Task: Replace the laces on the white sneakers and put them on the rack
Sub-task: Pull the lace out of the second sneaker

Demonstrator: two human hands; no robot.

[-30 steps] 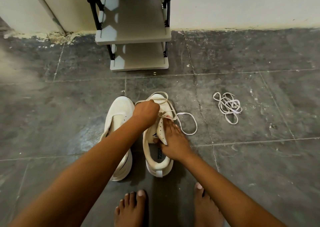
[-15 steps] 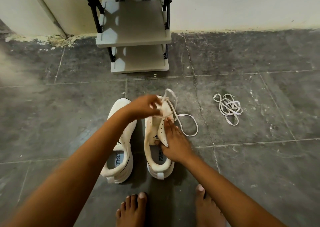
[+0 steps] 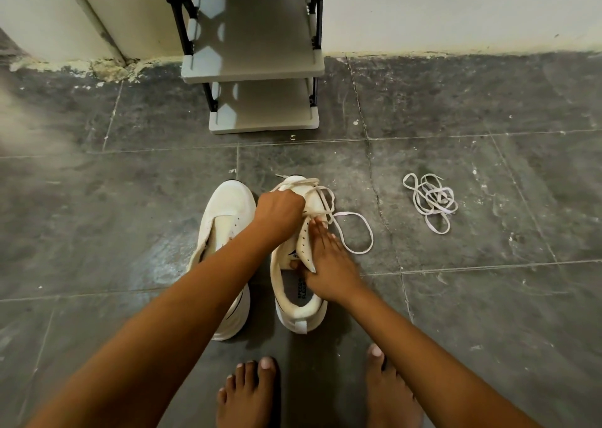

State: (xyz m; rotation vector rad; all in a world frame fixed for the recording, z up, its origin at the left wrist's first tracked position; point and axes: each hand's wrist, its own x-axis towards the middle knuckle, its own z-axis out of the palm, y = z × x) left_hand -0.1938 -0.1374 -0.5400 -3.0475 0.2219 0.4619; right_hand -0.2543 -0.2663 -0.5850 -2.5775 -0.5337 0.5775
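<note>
Your right hand (image 3: 329, 271) lies on the right-hand white leather sneaker (image 3: 301, 284), fingers stretched forward along the eyelet flap and thumb tucked under the flap's edge, pinching it. Your left hand (image 3: 280, 214) is curled into a fist over the toe end of that same shoe, gripping the cream flat lace (image 3: 353, 232) where it bunches near the lowest eyelets; one long loop of the lace spills onto the floor to the right of the shoe, and a tip pokes out past the toe. Your bare feet (image 3: 250, 391) stand just behind the pair.

The second white sneaker (image 3: 224, 228) sits just beside the first on its left, unlaced as far as you can see, partly covered by your left forearm. Both shoes rest on the dark grey tiled floor (image 3: 488, 297), toes pointing away from you.

Farther right, well apart from the shoes, a loose tangle of white shoelace (image 3: 430, 201) lies on the tiles. Beyond the sneakers, against the pale wall (image 3: 456, 7), stands the grey tiered shoe rack with black posts (image 3: 254, 69), its visible shelves bare.
</note>
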